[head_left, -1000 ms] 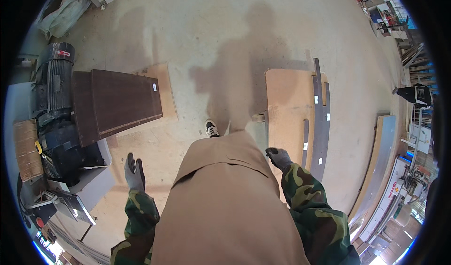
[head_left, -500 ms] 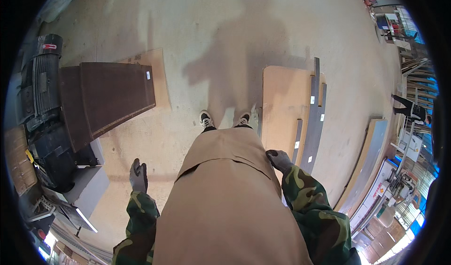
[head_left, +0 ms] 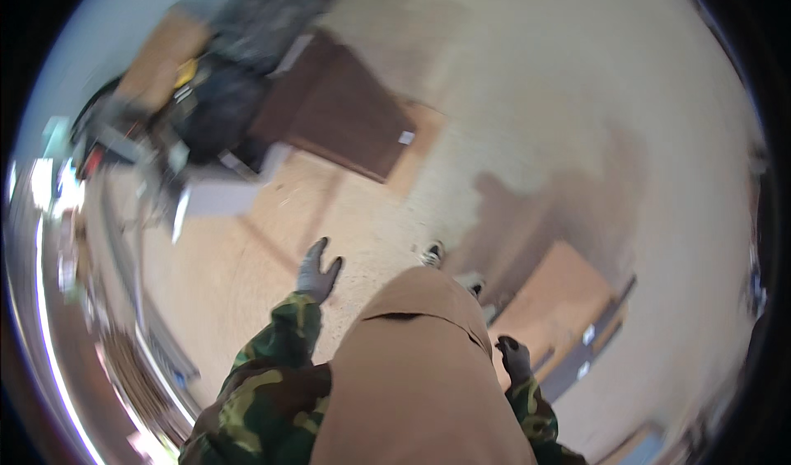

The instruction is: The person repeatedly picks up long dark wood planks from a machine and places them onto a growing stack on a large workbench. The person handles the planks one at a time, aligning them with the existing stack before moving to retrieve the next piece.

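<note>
My left hand [head_left: 320,272], in a grey glove, hangs over the bare floor to the left of my tan apron [head_left: 428,358]. Its thumb and fingers are spread, with nothing between them. Lower on the other side of the apron is my right hand [head_left: 516,358], also gloved. Its fingers are loosely bent and no object shows in them. It overlaps a tan board [head_left: 556,288] on the floor in this view; whether it touches is not visible. Dark strips [head_left: 587,348] with white labels lie along that board's right side.
Dark brown panels [head_left: 346,107] lie at the upper left over a cardboard sheet [head_left: 427,140]. Beside them stands blurred dark machinery [head_left: 268,24] with a pale box-shaped base [head_left: 221,197]. Long rails [head_left: 144,300] run along the left. My shoe [head_left: 432,254] is on the floor ahead.
My view has swung round to the right, so the panels and machinery now sit higher and further right in the picture. My left hand has reached forward and its fingers have spread.
</note>
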`<action>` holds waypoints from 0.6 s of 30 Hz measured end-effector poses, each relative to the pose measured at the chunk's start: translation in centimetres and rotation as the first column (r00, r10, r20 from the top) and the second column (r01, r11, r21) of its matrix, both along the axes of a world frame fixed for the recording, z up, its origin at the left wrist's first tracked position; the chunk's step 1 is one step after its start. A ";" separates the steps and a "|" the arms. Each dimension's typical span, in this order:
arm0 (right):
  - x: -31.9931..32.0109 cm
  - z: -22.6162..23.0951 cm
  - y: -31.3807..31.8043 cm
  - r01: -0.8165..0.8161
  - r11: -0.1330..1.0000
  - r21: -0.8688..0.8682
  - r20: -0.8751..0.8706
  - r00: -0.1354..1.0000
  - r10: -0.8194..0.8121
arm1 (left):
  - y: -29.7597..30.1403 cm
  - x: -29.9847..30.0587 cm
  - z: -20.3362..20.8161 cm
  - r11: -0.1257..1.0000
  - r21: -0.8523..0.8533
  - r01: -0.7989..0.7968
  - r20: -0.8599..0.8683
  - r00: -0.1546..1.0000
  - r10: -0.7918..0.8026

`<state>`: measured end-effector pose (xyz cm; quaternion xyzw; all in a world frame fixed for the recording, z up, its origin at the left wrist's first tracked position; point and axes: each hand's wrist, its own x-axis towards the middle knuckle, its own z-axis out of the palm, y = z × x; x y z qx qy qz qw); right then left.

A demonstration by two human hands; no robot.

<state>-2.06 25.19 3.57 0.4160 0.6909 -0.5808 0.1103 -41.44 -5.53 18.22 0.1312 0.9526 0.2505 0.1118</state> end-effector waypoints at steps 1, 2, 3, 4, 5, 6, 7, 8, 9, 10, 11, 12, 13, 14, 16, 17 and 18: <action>0.1 -0.5 1.1 -0.086 0.995 0.053 -0.004 0.996 0.086 | -0.4 2.1 1.3 0.999 -0.023 0.042 -0.141 0.989 -0.045; 0.1 -0.9 2.4 -0.380 0.824 0.420 -0.126 0.875 0.468 | -0.9 4.0 2.6 0.996 -0.088 0.011 -0.210 0.977 -0.029; 0.5 -1.1 2.8 0.107 0.964 -0.242 -0.007 0.994 -0.112 | -1.5 5.9 4.0 0.998 -0.046 -0.053 -0.229 0.973 0.041; 0.2 -1.5 4.1 0.092 0.960 -0.263 -0.047 0.993 -0.108 | -2.0 7.2 5.3 0.991 -0.061 -0.119 -0.259 0.961 0.100; -1.2 -2.1 5.6 0.027 0.960 -0.278 -0.088 0.995 -0.054 | -2.9 8.1 6.7 0.987 -0.046 -0.154 -0.353 0.927 0.128; -1.8 -2.2 6.4 -0.055 0.985 -0.164 -0.152 0.988 0.030 | -3.8 8.5 7.9 0.972 -0.057 -0.230 -0.370 0.909 0.193; -2.9 -2.3 6.9 -0.091 0.984 -0.154 -0.154 0.986 0.067 | -4.9 8.9 8.8 0.958 -0.048 -0.283 -0.424 0.874 0.237; -4.3 -2.5 7.3 -0.109 0.983 -0.151 -0.152 0.985 0.086 | -6.2 9.2 9.6 0.941 -0.038 -0.335 -0.476 0.834 0.278; -5.3 -2.2 7.6 -0.106 0.984 -0.140 -0.139 0.987 0.087 | -7.8 9.2 10.2 0.921 -0.060 -0.385 -0.520 0.800 0.300; -6.3 -1.9 7.7 -0.109 0.974 -0.201 -0.141 0.987 0.082 | -9.7 9.0 10.7 0.903 -0.061 -0.425 -0.555 0.767 0.323; -7.8 -1.7 7.4 -0.134 0.972 -0.193 -0.175 0.980 0.100 | -12.0 8.8 11.1 0.890 -0.055 -0.454 -0.618 0.715 0.326; -8.9 -1.3 6.6 -0.149 0.971 -0.188 -0.203 0.973 0.110 | -14.6 8.4 11.5 0.857 -0.072 -0.511 -0.625 0.693 0.360; -10.3 -0.8 5.7 -0.153 0.971 -0.182 -0.224 0.968 0.110 | -17.3 8.0 11.7 0.830 -0.075 -0.553 -0.669 0.645 0.369; -11.7 -0.2 4.5 -0.094 0.963 -0.252 -0.180 0.983 0.049 | -20.4 7.4 12.1 0.794 -0.076 -0.603 -0.696 0.603 0.391; -14.3 1.2 0.8 -0.122 0.967 -0.222 -0.219 0.973 0.073 | -27.3 5.3 13.0 0.709 -0.122 -0.694 -0.721 0.553 0.417; -15.9 2.1 -1.2 -0.123 0.969 -0.213 -0.220 0.973 0.075 | -30.8 4.1 13.6 0.672 -0.156 -0.724 -0.683 0.570 0.456; -17.9 3.0 -3.3 -0.140 0.981 -0.132 -0.175 0.978 0.116 | -34.2 2.7 14.1 0.651 -0.170 -0.740 -0.707 0.552 0.442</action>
